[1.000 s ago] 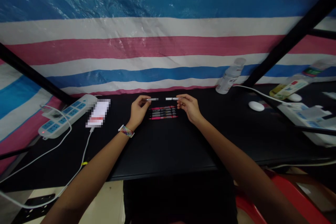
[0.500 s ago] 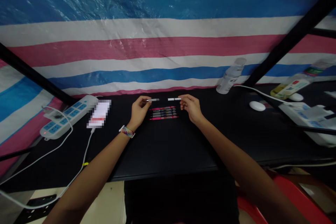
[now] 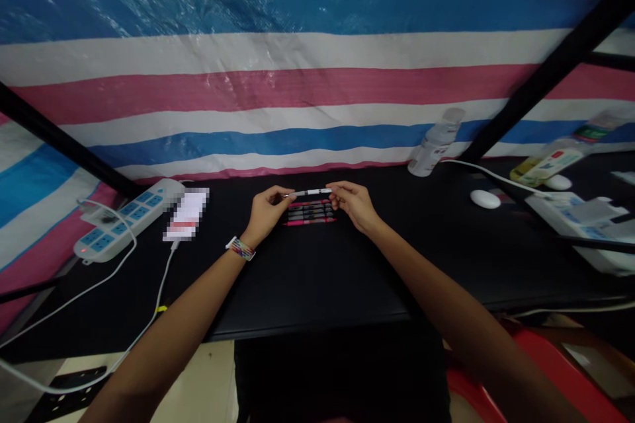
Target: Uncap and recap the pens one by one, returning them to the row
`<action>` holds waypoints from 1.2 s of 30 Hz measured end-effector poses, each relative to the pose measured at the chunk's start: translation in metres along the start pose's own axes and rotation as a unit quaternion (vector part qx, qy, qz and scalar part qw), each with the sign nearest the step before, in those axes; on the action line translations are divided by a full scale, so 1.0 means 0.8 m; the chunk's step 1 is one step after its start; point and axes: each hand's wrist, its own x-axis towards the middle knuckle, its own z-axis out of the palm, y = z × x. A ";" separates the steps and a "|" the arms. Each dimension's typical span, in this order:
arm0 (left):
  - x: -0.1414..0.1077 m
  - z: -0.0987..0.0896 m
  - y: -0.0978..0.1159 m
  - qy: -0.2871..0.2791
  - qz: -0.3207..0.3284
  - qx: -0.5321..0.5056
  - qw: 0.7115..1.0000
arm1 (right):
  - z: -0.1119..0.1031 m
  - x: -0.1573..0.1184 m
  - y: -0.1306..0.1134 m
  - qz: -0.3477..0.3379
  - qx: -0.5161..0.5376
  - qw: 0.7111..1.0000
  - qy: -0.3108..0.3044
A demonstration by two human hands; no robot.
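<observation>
Between my two hands, just above the black tabletop, a slim grey-and-clear pen [image 3: 299,194] and a white pen cap [image 3: 321,191] meet end to end in one line. My left hand [image 3: 266,213] pinches the pen's left end between thumb and fingers. The cap's right end is gripped in the fingertips of my right hand [image 3: 355,206]. Right below them lies a row of several pens [image 3: 311,213], side by side, pink ones at the outside and dark grey ones between. Whether the cap covers the pen's tip is too small to tell.
A power strip [image 3: 131,218] and a phone [image 3: 187,213] on a white cable lie left on the black table [image 3: 317,277]. At right stand a clear bottle [image 3: 434,145] and a bottle with yellow liquid [image 3: 550,158], near a white oval object [image 3: 485,199] and another power strip [image 3: 580,225].
My hands have come together. The pen moved right and the cap moved left, closing the gap between them. The row of pens stays in place.
</observation>
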 end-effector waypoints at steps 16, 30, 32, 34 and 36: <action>0.001 -0.003 0.006 -0.020 -0.003 -0.016 1.000 | 0.003 0.000 0.002 -0.027 -0.010 1.000 -0.013; 0.003 -0.001 0.001 -0.030 0.019 -0.056 0.998 | 0.008 -0.004 -0.001 -0.016 -0.025 1.000 -0.008; 0.003 -0.001 0.000 -0.023 0.037 -0.053 0.998 | 0.008 -0.003 0.000 -0.013 -0.021 1.000 -0.008; 0.003 0.000 -0.001 -0.028 0.044 -0.040 0.998 | 0.008 -0.003 0.001 -0.011 -0.020 1.000 -0.007; 0.002 0.000 -0.001 -0.037 0.034 -0.031 0.998 | 0.008 -0.003 0.002 -0.010 -0.021 1.000 -0.009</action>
